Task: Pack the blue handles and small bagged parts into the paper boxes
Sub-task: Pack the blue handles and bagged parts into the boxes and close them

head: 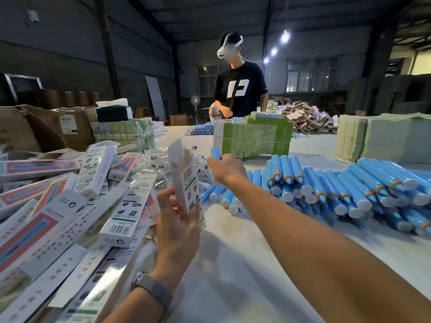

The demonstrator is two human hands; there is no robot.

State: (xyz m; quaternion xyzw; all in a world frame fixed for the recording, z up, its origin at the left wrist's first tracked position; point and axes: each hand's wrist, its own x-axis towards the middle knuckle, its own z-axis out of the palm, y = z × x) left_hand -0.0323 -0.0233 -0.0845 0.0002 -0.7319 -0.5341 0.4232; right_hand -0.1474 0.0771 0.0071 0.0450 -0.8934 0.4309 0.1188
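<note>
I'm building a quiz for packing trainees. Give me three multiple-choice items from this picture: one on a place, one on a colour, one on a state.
1. Where does the pile of handles lie?
A. on the wearer's right
B. on the floor
C. inside a carton

2. What colour is the handle held in the right hand?
A. red
B. blue
C. black

3. How is the top flap of the paper box in the left hand?
A. taped shut
C. torn off
B. open

Answers: 1 A, it lies on the table right of the arms; 2 B, blue shows above the fingers; 3 B, the flap stands up.
</note>
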